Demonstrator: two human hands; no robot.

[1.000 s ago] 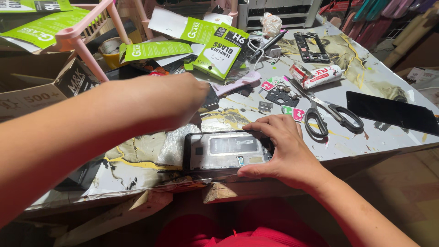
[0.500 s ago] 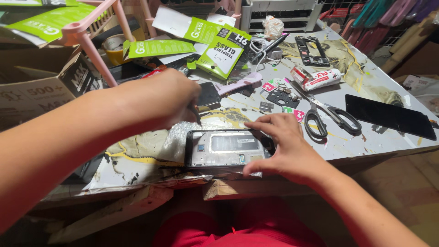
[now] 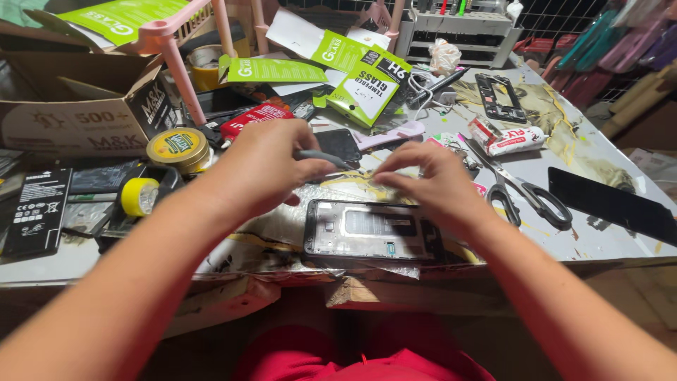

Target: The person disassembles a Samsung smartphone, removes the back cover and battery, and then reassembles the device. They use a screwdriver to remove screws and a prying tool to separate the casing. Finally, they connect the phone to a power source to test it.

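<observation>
Nearest the table's front edge lies an opened phone frame point(image 3: 372, 231), black-rimmed, silver inside, flat and lengthwise on a worn, stained mat. Above it both hands meet. Left hand point(image 3: 264, 166): fingers closed around a thin grey tool point(image 3: 323, 159), its tip angled toward the right hand. Right hand point(image 3: 431, 182): fingertips pinched together just above the frame's upper edge; whether something small sits between them cannot be told. The wrist rests over the frame's right end.

Left of the hands: a yellow tape roll point(image 3: 139, 196), a round yellow-lidded tin point(image 3: 178, 145), a black flat battery point(image 3: 37, 209). Right of the hands: black-handled scissors point(image 3: 525, 192), a dark glass panel point(image 3: 612, 206), a small white-and-red packet point(image 3: 509, 140).

Behind the hands: a dark phone point(image 3: 337, 144) lying flat, a red tube point(image 3: 255, 117), green screen-protector packets point(image 3: 361, 90). Farther left, a cardboard box point(image 3: 77, 106) and a pink rack leg point(image 3: 176, 70). Farthest back: another black phone frame point(image 3: 499, 97) and a white organiser rack point(image 3: 458, 28).
</observation>
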